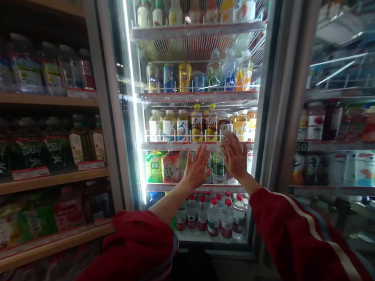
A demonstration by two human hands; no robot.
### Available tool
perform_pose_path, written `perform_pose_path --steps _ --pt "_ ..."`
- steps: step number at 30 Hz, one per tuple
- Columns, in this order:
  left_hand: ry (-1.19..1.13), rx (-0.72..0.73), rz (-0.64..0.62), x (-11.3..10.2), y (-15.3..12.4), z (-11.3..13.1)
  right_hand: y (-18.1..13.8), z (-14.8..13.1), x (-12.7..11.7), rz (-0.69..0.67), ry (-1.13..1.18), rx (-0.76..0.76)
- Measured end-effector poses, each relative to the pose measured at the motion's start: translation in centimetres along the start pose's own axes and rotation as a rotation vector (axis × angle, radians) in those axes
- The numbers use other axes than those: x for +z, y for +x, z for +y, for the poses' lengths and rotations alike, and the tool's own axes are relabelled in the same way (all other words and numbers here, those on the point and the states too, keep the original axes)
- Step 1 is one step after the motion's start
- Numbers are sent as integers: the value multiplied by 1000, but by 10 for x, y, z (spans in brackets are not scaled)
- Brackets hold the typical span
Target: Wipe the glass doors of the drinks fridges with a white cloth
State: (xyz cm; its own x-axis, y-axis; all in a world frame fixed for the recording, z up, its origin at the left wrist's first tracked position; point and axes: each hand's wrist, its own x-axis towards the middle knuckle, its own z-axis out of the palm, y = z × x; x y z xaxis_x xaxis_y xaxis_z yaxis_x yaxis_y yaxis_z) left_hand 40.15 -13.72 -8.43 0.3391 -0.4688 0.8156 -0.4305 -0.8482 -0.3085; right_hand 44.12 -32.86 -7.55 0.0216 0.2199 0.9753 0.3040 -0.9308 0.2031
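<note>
Both arms in red sleeves reach toward a lit drinks cooler. My left hand (196,167) is flat with fingers spread against the cooler's glass door (163,127), in front of the shelf of green and red bottles (161,167). My right hand (235,157) is higher and presses a crumpled pale cloth (228,138) against the same glass, near the shelf edge under the yellow-capped tea bottles (203,124).
Inside the cooler, wire shelves hold several rows of drink bottles; red-capped water bottles (213,216) stand at the bottom. Wooden shelves (46,178) with dark bottles run along the left. A second glass-door cooler (340,122) stands on the right.
</note>
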Motion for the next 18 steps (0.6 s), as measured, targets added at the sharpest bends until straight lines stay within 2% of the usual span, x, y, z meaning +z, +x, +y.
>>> perform_pose_path --steps 3,5,10,12,15,18 --pt "-4 16 -11 1 8 10 -9 -3 -3 -91 23 -115" --pt "-2 20 -19 1 13 15 -11 5 -5 -99 16 -91" --pt "7 12 -37 0 19 19 -7 49 -9 70 -22 289" --pt "7 13 -34 1 19 20 -6 57 -9 118 -17 354" --pt "4 25 -17 4 21 24 -7 47 -5 142 6 312" --pt "2 38 16 7 24 29 -9 24 -1 85 44 135"
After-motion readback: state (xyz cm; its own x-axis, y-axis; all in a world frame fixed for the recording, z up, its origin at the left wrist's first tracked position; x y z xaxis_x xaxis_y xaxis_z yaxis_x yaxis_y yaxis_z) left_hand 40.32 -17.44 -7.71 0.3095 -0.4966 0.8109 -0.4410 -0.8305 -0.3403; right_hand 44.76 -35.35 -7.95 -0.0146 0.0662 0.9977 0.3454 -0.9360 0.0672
